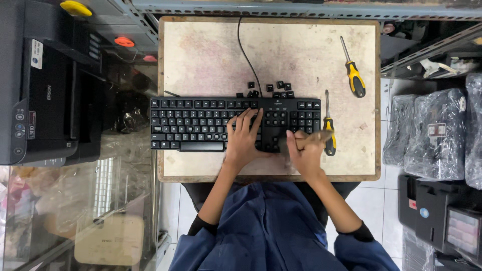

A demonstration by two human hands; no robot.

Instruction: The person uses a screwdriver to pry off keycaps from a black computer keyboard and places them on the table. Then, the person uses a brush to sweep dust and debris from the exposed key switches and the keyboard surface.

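I see the keyboard (201, 124) lying across the counter (211, 55), toward its near edge. Loose keycaps (277, 88) sit just behind it, beside its cable (246, 55). One screwdriver (329, 131) lies just right of the keyboard, a second screwdriver (353, 70) farther back right. My left hand (243, 138) rests on the keys, my right hand (305, 150) beside it. A printer (45, 85) stands left of the counter.

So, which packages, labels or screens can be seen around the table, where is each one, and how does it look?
Printer label: small white upright rectangle on the black printer, far left.
Wrapped packages: dark bulky bundles in clear plastic film, right of the table; one carries a pale square label.
Boxes: black, lower right, with small red and blue stickers.
Beige box: lower left, under plastic.
No lit screen shows.
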